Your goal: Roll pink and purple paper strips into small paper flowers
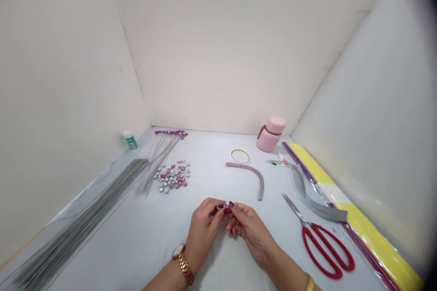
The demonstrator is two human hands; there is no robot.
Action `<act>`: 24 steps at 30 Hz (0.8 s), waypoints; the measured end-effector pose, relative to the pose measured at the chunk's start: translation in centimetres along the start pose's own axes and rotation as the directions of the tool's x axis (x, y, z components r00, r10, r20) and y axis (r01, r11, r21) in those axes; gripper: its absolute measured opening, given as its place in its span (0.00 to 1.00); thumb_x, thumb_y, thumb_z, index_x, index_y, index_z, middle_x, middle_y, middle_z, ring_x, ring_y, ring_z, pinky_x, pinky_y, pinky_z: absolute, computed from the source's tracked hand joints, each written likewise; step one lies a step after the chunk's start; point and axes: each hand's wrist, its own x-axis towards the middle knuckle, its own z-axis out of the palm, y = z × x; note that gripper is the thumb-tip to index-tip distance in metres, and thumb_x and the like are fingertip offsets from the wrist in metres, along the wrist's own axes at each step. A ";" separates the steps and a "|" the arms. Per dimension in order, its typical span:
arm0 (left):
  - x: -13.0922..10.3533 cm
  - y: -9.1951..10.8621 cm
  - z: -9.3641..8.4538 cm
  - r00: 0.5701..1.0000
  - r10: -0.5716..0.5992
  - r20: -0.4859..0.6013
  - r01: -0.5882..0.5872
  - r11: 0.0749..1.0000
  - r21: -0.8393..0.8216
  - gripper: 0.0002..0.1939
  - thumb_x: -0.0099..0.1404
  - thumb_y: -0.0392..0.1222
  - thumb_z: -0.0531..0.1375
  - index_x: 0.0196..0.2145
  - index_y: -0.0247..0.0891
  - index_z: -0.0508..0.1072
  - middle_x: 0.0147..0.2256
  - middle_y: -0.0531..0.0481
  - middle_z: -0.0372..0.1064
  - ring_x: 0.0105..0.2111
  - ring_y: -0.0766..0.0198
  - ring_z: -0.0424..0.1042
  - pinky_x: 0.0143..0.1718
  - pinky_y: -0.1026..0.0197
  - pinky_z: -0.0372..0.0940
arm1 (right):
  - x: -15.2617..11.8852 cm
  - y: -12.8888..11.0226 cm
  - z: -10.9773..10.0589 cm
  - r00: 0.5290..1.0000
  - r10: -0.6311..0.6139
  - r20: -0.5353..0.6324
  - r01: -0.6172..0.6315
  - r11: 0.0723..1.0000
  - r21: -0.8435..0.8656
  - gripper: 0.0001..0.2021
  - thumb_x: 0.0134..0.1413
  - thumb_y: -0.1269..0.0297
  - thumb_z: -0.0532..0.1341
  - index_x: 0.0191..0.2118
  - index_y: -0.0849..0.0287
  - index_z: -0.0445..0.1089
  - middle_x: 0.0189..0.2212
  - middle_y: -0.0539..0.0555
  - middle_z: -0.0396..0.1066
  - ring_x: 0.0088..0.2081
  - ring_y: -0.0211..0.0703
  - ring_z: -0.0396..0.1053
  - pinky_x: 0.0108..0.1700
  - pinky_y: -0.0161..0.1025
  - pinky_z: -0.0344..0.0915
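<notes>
My left hand (205, 219) and my right hand (251, 229) meet at the front middle of the table, fingertips pinched together. Between them is a small pink paper star (226, 206), mostly covered by the fingers. Further off to the left lies a loose cluster of small silver and pink paper stars (174, 179), with a purple one among them. A curved mauve paper strip (255, 171) rests beyond my right hand. Behind that strip is a roll of tape (240, 156), lying flat.
A long bundle of thin grey wires (92, 211) runs along the left. Purple-tipped wire stems (170, 133) lie behind it, near a green-and-white glue bottle (130, 140). On the right are red-handled scissors (319, 241), grey strips (312, 202), yellow sheets (372, 232) and a pink flask (271, 135).
</notes>
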 end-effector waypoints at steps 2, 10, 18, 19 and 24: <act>0.1 0.0 -0.1 0.999 -0.041 -0.005 0.040 0.995 -0.089 0.09 0.61 0.37 0.52 0.33 0.37 0.73 0.32 0.46 0.68 0.33 0.62 0.68 0.35 0.61 0.63 | -0.2 0.1 0.3 1.000 -0.012 0.015 0.011 1.000 0.007 0.14 0.50 0.55 0.58 0.28 0.64 0.68 0.24 0.52 0.71 0.19 0.30 0.64 0.20 0.27 0.54; 0.2 0.4 0.2 0.993 -0.083 0.089 0.098 0.979 -0.181 0.13 0.63 0.41 0.50 0.34 0.35 0.74 0.30 0.45 0.69 0.32 0.61 0.67 0.36 0.60 0.61 | -0.1 0.6 0.5 0.999 -0.035 0.008 0.034 0.996 0.086 0.13 0.50 0.58 0.59 0.25 0.65 0.66 0.20 0.51 0.68 0.18 0.28 0.62 0.20 0.27 0.53; 0.0 0.3 0.2 0.986 -0.134 0.100 0.149 0.975 -0.163 0.10 0.61 0.39 0.53 0.35 0.35 0.73 0.32 0.45 0.70 0.32 0.61 0.68 0.34 0.62 0.62 | -0.4 0.8 0.9 0.995 -0.102 -0.008 0.102 0.995 -0.001 0.14 0.52 0.57 0.56 0.26 0.64 0.66 0.16 0.48 0.66 0.18 0.30 0.62 0.20 0.27 0.54; 0.0 0.4 0.1 0.988 -0.116 0.105 0.130 0.982 -0.139 0.11 0.61 0.39 0.52 0.35 0.36 0.73 0.32 0.46 0.70 0.32 0.62 0.68 0.35 0.62 0.62 | -0.4 0.8 0.9 0.994 -0.110 -0.012 0.110 0.994 -0.009 0.14 0.53 0.57 0.56 0.26 0.64 0.66 0.17 0.49 0.66 0.18 0.30 0.62 0.20 0.27 0.54; -0.1 0.8 0.1 0.988 -0.042 0.147 0.049 0.998 -0.047 0.13 0.63 0.38 0.50 0.40 0.39 0.72 0.35 0.46 0.69 0.34 0.62 0.67 0.37 0.62 0.61 | -0.4 1.0 0.8 0.994 -0.109 -0.015 0.109 0.994 -0.020 0.13 0.52 0.57 0.56 0.27 0.63 0.66 0.16 0.48 0.65 0.18 0.30 0.62 0.21 0.27 0.53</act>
